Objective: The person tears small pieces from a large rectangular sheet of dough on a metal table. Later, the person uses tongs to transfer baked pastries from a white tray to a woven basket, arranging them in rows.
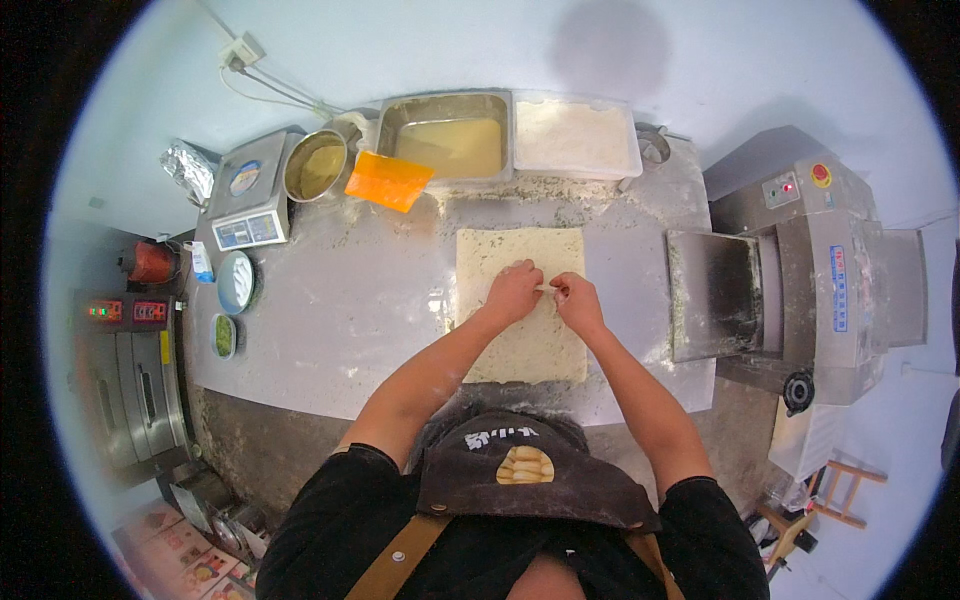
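Note:
A flat, roughly rectangular sheet of dough (521, 356) flecked with green lies on the work table (322, 300) before me. Above its middle, my left hand (516, 291) and my right hand (579, 301) are close together with fingertips pinched. Between them runs a small pale strip of dough (548, 289), held at its left end by the left fingers and at its right end by the right thumb and forefinger. Whether the strip is still joined to the sheet cannot be made out.
Along the back stand a digital scale (251, 229), a steel bowl (315, 166), an orange plastic scraper (390, 181), a steel pan of yellowish liquid (450, 146) and a white tub of flour (577, 139). Left are a bowl of chopped greens (223, 335) and a blue bowl (236, 281). A steel machine (806, 262) borders the right.

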The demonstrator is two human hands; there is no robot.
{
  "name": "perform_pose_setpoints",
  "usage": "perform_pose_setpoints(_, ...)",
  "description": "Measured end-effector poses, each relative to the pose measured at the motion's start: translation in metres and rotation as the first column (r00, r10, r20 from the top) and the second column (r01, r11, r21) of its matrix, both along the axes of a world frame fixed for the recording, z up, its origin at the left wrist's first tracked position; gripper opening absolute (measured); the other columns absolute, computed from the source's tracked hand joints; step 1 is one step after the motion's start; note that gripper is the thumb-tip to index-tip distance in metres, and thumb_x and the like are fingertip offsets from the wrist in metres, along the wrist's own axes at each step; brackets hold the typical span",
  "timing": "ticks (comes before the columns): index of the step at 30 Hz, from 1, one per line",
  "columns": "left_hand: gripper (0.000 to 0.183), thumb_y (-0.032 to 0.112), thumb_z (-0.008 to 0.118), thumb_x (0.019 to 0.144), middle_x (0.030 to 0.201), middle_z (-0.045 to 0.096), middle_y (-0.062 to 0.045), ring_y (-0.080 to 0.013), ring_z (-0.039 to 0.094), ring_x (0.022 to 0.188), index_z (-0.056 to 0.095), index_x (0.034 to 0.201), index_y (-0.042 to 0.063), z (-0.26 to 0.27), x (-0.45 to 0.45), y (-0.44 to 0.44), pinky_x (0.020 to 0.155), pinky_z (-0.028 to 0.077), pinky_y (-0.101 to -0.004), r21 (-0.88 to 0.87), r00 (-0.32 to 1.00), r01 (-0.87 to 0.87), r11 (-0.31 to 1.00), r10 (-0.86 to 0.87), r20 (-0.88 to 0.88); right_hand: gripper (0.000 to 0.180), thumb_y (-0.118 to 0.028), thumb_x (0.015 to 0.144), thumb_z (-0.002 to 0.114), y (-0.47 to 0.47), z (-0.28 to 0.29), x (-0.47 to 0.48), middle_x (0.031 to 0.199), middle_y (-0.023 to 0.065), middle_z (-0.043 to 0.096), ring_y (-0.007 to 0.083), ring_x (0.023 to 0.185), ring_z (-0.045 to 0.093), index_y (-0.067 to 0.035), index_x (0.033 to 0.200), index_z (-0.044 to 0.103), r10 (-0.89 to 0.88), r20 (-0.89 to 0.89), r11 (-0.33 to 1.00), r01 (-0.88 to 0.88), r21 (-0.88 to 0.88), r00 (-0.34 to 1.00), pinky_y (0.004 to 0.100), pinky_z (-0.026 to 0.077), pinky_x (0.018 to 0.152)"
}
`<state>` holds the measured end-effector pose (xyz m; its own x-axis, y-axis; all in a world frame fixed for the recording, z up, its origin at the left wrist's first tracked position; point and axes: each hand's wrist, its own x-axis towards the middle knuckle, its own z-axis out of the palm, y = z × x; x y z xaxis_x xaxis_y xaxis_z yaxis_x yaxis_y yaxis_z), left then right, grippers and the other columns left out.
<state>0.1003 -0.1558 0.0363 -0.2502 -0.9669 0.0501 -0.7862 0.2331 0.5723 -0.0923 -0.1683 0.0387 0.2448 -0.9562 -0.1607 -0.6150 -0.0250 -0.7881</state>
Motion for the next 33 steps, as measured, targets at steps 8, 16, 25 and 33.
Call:
perform_pose_setpoints(8, 0.017, 0.006, 0.074, 0.086, 0.1, 0.071, -0.014, -0.0375, 0.071, 0.097, 0.069, 0.102, 0.008, -0.007, 0.012, -0.009, 0.084, 0.058, -0.0475, 0.043, 0.973, -0.075, 0.996, 0.082, -0.214, 0.028, -0.001, 0.086, 0.072, -0.004, 0.004, 0.011, 0.107, 0.0128, 0.066, 0.0376, 0.105, 0.067, -0.007, 0.113, 0.074, 0.129, -0.284, 0.925, -0.218, -0.311, 0.95, 0.048, 0.057, 0.089)
perform_pose_setpoints(16, 0.018, 0.009, 0.076, 0.086, 0.105, 0.069, -0.011, -0.0361, 0.07, 0.097, 0.069, 0.103, 0.01, 0.001, 0.007, -0.007, 0.083, 0.057, -0.047, 0.001, 0.997, -0.042, 0.999, 0.042, -0.068, 0.018, -0.003, 0.091, 0.067, -0.016, -0.004, 0.008, 0.104, 0.0165, 0.068, 0.0405, 0.097, 0.069, -0.005, 0.109, 0.071, 0.132, -0.129, 0.948, -0.163, -0.273, 0.983, 0.0496, 0.057, 0.087)
perform_pose_setpoints(25, 0.017, 0.007, 0.076, 0.085, 0.098, 0.07, -0.015, -0.0393, 0.07, 0.096, 0.067, 0.1, 0.007, -0.02, 0.015, -0.016, 0.083, 0.056, -0.0496, 0.074, 0.984, -0.047, 0.996, 0.059, -0.17, 0.026, -0.002, 0.086, 0.074, -0.013, 0.012, 0.012, 0.104, 0.0134, 0.066, 0.0362, 0.107, 0.067, -0.007, 0.112, 0.073, 0.143, -0.212, 0.948, -0.196, -0.253, 0.967, 0.047, 0.056, 0.094)
perform_pose_setpoints(33, 0.02, 0.012, 0.079, 0.085, 0.1, 0.07, -0.015, -0.0385, 0.071, 0.096, 0.069, 0.102, 0.007, -0.002, 0.015, -0.01, 0.084, 0.057, -0.0474, 0.169, 0.976, -0.078, 0.983, 0.109, -0.187, 0.023, 0.001, 0.084, 0.074, -0.038, -0.005, 0.011, 0.105, 0.0163, 0.075, 0.0375, 0.102, 0.072, -0.003, 0.106, 0.076, 0.162, -0.166, 0.977, -0.182, -0.111, 0.973, 0.0474, 0.059, 0.09)
